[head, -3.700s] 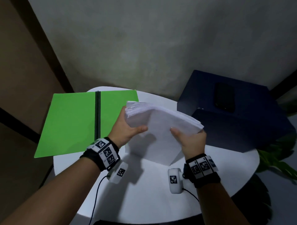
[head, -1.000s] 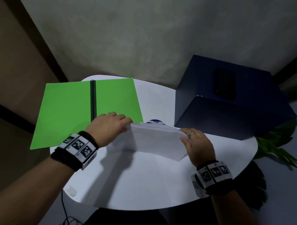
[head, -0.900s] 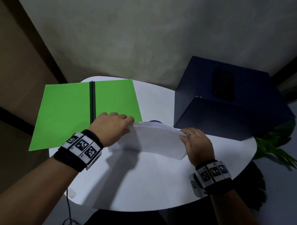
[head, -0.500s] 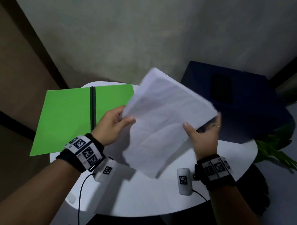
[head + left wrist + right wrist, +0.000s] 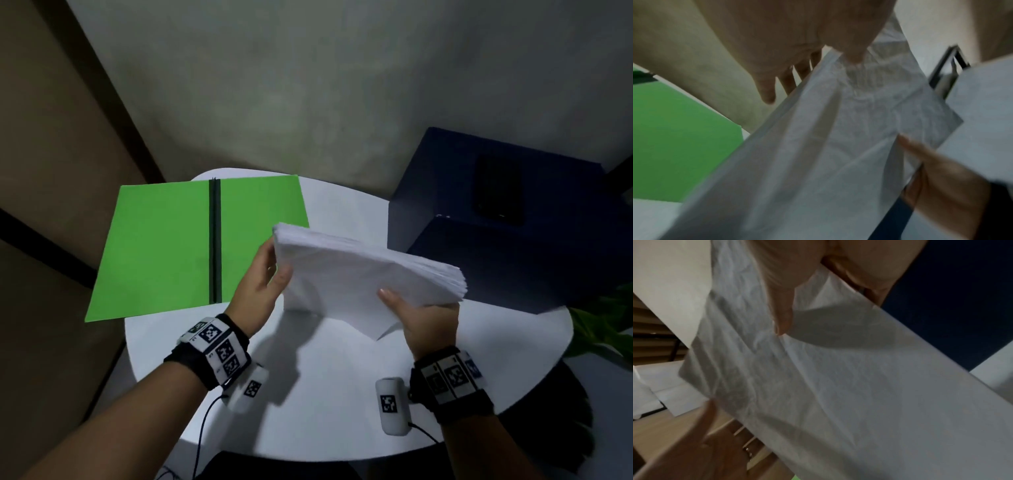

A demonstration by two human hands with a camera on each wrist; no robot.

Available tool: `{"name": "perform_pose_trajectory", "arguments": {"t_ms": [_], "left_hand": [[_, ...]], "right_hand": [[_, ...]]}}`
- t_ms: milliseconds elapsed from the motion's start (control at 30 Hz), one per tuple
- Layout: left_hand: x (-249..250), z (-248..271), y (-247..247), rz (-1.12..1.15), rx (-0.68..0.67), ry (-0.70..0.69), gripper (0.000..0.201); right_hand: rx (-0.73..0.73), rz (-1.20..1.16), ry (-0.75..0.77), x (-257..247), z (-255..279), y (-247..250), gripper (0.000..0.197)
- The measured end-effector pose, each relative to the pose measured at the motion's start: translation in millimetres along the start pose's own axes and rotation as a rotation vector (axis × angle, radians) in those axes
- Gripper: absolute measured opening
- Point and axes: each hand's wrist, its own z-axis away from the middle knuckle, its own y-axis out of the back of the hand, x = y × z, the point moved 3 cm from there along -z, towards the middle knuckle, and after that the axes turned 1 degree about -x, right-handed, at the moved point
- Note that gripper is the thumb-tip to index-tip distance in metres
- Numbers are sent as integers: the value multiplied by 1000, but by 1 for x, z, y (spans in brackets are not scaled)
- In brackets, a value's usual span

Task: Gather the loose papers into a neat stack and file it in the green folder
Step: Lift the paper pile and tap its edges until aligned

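A thick stack of white papers (image 5: 356, 274) hangs tilted above the round white table (image 5: 329, 404), its lower corner near the tabletop. My left hand (image 5: 263, 284) grips the stack's left edge, thumb in front and fingers behind. My right hand (image 5: 424, 315) grips the right edge, thumb on the near face. The green folder (image 5: 164, 246) lies open and flat at the table's left, its black spine (image 5: 214, 240) running down the middle, left half overhanging the table. The left wrist view shows the papers (image 5: 838, 146) under my thumb; the right wrist view shows the stack (image 5: 838, 378) close up.
A dark blue box (image 5: 507, 222) stands at the table's right rear, close behind the papers, with a black phone (image 5: 498, 188) on top. Green plant leaves (image 5: 603, 325) reach in beyond the right rim. A wall corner rises behind the table.
A second ago the stack stood on the table under both hands. It was lifted and swung upright, and now leans back lower and flatter, still held by both hands.
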Motion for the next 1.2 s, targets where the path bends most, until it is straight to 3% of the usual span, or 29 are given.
{"name": "perform_pose_trajectory", "arguments": {"t_ms": [233, 400, 533, 667, 800, 867, 933, 1000, 1100, 1200], "left_hand": [[31, -11, -19, 269, 24, 61, 116], [42, -19, -25, 411, 5, -5, 125], [46, -23, -25, 362, 12, -73, 105], [37, -27, -18, 108, 25, -75, 79], [37, -28, -21, 34, 44, -109, 38], [39, -23, -22, 88, 39, -105, 36], [42, -18, -20, 124, 69, -110, 53], [52, -19, -21, 88, 131, -194, 63], [77, -27, -32, 44, 287, -292, 34], [85, -35, -35, 69, 357, -323, 21]], "right_hand": [[-7, 8, 79, -6, -2, 0, 51], [9, -37, 102, -15, 0, 2, 50], [11, -62, 72, -16, 1, 2, 49], [-18, -89, 54, -20, 1, 2, 40], [-15, -152, 14, -27, 0, 1, 40], [-46, -144, 44, -28, 1, 0, 40], [-63, -136, 117, -30, 3, 2, 42], [-40, -170, 198, -39, 2, 2, 31], [71, -210, 281, -53, -1, 1, 10], [151, -252, 313, -57, -5, 2, 14]]}}
